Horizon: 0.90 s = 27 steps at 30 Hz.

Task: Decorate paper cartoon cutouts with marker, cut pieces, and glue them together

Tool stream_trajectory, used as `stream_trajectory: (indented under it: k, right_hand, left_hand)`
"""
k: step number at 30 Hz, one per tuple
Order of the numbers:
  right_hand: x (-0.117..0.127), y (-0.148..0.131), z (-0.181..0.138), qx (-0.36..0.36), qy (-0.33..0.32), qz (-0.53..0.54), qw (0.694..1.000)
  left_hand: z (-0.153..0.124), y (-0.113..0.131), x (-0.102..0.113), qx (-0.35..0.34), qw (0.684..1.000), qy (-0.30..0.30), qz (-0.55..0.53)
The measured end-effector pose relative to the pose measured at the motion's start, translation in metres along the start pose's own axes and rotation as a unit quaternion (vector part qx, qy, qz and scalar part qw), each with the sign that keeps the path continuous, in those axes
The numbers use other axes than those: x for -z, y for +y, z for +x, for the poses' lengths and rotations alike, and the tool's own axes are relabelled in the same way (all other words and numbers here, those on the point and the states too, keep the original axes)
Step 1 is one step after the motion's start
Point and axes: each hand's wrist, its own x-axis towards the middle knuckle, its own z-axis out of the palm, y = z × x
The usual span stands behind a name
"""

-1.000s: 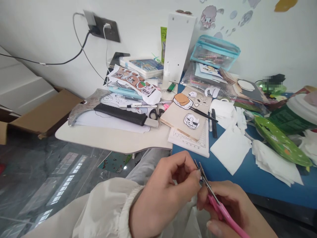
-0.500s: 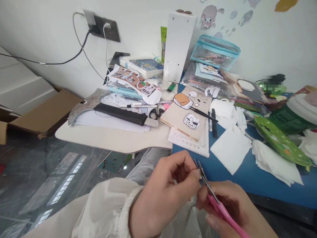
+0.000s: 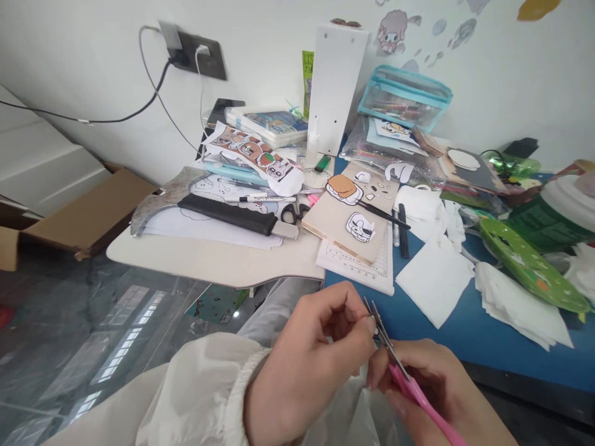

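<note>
Pinching a tiny white scrap (image 3: 374, 331) at its fingertips, the left hand (image 3: 307, 365) sits at six o'clock. At five o'clock, the right hand (image 3: 432, 390) grips pink scissors (image 3: 409, 387), their narrowly parted blades meeting the scrap and pointing toward eleven o'clock.

- Home craft desk, kid-style room
- cartoon sheep stickers (image 3: 391, 29) on wall
- paper cutouts (image 3: 253, 153), pencil case (image 3: 403, 98), marker (image 3: 264, 199), black scissors (image 3: 294, 214) piled up

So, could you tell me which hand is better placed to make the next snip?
Probably right: the right hand holds the pink scissors, while the left hand is pinched shut against the blade tips.
</note>
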Motion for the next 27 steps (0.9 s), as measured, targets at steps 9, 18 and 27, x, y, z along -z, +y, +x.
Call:
stream_trajectory:
  k: [9,18,27]
  right_hand:
    - [-0.002,-0.001,0.003,-0.013,-0.014,0.02,1.0]
    - [-0.003,-0.009,0.005,-0.012,-0.02,0.052,0.998]
    - [-0.003,-0.011,0.005,-0.008,-0.029,0.069,0.997]
  left_hand:
    - [0.002,0.0,-0.002,0.013,1.0,0.003,-0.022]
    - [0.002,0.0,-0.002,0.009,0.999,0.008,-0.034]
    - [0.002,-0.003,0.0,0.01,0.999,0.009,-0.031]
